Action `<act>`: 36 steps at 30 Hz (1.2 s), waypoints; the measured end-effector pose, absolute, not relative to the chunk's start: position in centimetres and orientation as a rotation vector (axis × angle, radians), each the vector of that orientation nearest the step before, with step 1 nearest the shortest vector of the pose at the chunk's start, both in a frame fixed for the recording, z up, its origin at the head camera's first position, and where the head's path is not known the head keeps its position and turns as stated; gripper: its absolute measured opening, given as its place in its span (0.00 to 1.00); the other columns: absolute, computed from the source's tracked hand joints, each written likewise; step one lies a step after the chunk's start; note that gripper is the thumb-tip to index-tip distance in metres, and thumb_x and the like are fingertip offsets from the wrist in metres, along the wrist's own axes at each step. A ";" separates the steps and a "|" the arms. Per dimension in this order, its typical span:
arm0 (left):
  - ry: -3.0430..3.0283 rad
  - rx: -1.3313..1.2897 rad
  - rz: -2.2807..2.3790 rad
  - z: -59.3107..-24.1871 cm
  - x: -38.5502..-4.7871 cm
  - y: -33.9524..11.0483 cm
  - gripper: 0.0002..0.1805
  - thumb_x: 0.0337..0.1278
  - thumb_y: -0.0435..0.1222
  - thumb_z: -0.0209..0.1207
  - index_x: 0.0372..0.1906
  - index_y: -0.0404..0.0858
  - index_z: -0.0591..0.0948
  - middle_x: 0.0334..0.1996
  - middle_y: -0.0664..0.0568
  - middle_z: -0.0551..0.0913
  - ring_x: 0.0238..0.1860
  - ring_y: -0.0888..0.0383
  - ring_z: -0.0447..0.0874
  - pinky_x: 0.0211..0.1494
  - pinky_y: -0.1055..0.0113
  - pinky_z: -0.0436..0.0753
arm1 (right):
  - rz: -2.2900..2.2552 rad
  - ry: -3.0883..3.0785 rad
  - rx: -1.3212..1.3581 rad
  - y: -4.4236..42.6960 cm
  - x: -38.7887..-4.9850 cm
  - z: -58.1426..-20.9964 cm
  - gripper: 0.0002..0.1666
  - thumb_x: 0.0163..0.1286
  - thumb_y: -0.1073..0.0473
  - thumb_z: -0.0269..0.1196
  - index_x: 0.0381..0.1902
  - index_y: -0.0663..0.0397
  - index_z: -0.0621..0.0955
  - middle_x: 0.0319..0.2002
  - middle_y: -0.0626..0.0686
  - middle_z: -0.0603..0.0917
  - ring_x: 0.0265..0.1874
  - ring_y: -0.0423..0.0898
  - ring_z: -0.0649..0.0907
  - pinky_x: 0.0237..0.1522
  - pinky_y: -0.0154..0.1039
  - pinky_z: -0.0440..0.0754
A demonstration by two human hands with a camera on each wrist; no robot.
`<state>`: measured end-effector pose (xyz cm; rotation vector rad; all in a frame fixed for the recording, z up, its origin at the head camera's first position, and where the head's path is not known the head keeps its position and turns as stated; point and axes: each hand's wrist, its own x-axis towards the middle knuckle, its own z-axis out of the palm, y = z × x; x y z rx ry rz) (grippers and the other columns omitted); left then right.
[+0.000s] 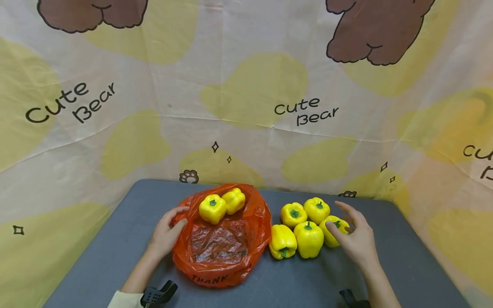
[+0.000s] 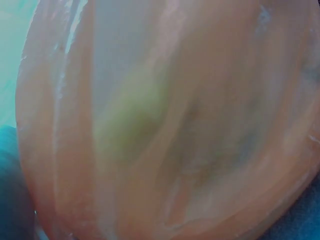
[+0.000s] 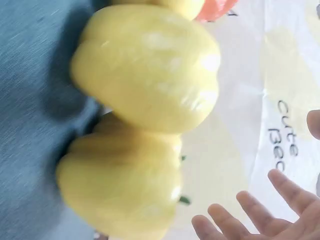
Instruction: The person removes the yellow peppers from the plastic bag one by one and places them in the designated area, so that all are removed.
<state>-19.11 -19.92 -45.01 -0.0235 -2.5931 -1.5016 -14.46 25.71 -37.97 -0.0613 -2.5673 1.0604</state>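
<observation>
A red plastic bag [image 1: 185, 252] lies with its mouth wide open, and two yellow bell peppers [image 1: 212, 208] sit at its far side. My left hand [image 1: 165, 233] touches the bag's left rim, thumb and forefinger apart; its other fingers are hidden. Translucent bag plastic [image 2: 135, 200] fills the blurred left wrist view. Several more yellow bell peppers [image 1: 308, 239] stand grouped right of the bag. My right hand [image 1: 358, 239] is beside the rightmost pepper [image 1: 330, 235], thumb and fingers spread. In the right wrist view its fingers [image 3: 255, 215] are extended, with two peppers [image 3: 145, 67] close by.
The grey table [image 1: 127, 226] has its back edge against a hanging cloth [image 1: 246, 94] printed with bears and lettering. Dark wrist devices [image 1: 158, 294] are worn on both wrists.
</observation>
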 end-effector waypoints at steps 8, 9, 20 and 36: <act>-2.591 -0.026 -1.498 -44.9 -19.2 -19.9 0.18 0.67 0.37 0.51 0.60 0.42 0.75 0.60 0.40 0.72 0.46 0.49 0.75 0.39 0.68 0.79 | 1.141 -2.518 0.070 23.1 -14.6 -36.5 0.34 0.61 0.53 0.68 0.65 0.48 0.72 0.62 0.58 0.72 0.55 0.61 0.77 0.50 0.59 0.77; -2.591 -0.026 -1.497 -44.9 -19.1 -19.9 0.18 0.67 0.37 0.51 0.60 0.41 0.75 0.60 0.39 0.72 0.46 0.49 0.75 0.39 0.68 0.79 | 1.145 -2.511 0.095 22.7 -14.7 -36.4 0.34 0.61 0.54 0.68 0.65 0.47 0.72 0.61 0.57 0.73 0.54 0.60 0.77 0.50 0.58 0.77; -2.563 -0.056 -1.476 -44.8 -19.1 -19.8 0.18 0.67 0.35 0.52 0.59 0.40 0.76 0.59 0.38 0.73 0.50 0.49 0.74 0.44 0.68 0.77 | 1.254 -2.418 0.385 18.8 -15.9 -35.0 0.33 0.59 0.60 0.68 0.63 0.45 0.74 0.61 0.54 0.75 0.53 0.58 0.79 0.47 0.56 0.80; -2.557 -0.069 -1.498 -44.5 -19.2 -19.6 0.18 0.67 0.36 0.52 0.59 0.40 0.76 0.59 0.38 0.73 0.48 0.49 0.75 0.42 0.70 0.78 | 1.421 -2.410 0.660 11.7 -18.9 -34.1 0.31 0.60 0.52 0.68 0.62 0.35 0.75 0.61 0.51 0.75 0.55 0.56 0.79 0.45 0.55 0.82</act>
